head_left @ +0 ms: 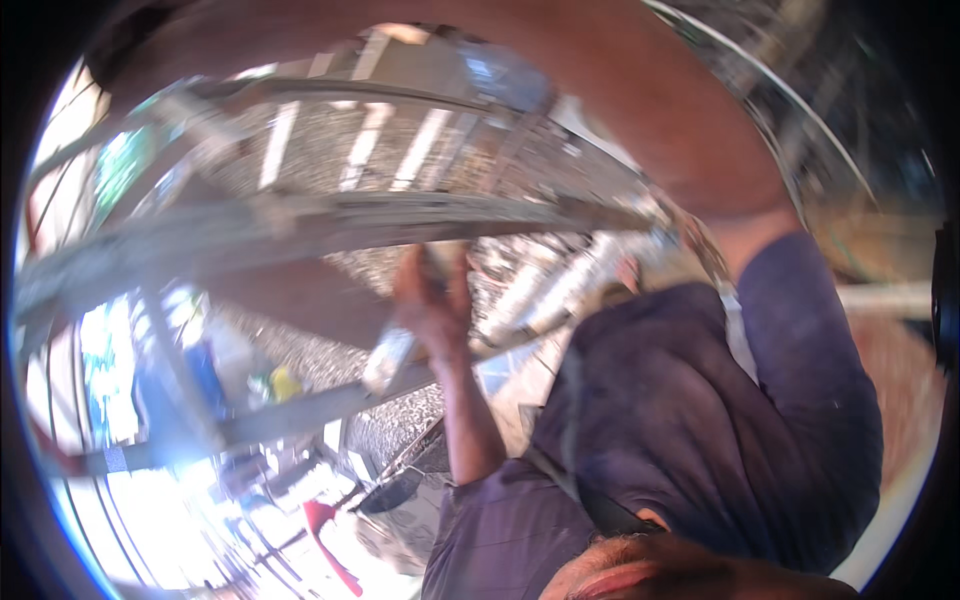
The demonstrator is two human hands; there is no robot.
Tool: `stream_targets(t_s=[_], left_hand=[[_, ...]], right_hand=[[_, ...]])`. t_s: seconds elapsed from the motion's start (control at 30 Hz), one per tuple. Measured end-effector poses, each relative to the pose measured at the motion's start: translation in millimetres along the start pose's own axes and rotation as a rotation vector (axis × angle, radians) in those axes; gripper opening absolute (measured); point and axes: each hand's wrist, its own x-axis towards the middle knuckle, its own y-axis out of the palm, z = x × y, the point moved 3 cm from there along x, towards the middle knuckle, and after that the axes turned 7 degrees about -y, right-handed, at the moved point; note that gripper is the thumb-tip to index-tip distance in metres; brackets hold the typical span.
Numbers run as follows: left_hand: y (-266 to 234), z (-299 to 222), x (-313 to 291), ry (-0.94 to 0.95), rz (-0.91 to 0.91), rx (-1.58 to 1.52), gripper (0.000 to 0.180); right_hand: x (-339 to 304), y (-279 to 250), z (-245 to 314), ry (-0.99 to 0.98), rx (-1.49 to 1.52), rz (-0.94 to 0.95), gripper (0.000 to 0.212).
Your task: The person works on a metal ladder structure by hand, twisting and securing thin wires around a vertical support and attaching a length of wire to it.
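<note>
My left hand (pixel 432 300) is raised at the middle of the view, just under a long grey beam (pixel 330 218). Its fingers are bent around a pale, elongated piece (pixel 390 358), which shows below the palm and between thumb and fingers; blur hides its kind. Whether the hand touches the beam, I cannot tell. My right arm (pixel 640 110) arches across the top toward the upper left. The right hand itself is lost past the dark rim there.
Another long grey beam (pixel 270 425) runs lower down, joined by a slanting crosspiece (pixel 178 360). Pale slats (pixel 420 150) lie over gravelly ground beyond. A blue item (pixel 185 385) and a red strip (pixel 325 540) show at left. Thin cables (pixel 790 95) curve at upper right.
</note>
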Motion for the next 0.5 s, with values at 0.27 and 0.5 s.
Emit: stream_targets(t_s=[0.27, 0.5], left_hand=[[-22.1, -32.4, 7.0, -0.272, 0.047, 0.097, 0.044], [-20.5, -32.6, 5.4, -0.381, -0.028, 0.079, 0.034]], right_hand=[[38.3, -23.4, 8.8, 0.224, 0.213, 0.03, 0.015], [70.7, -13.8, -13.3, 0.316, 0.462, 0.111, 0.016]])
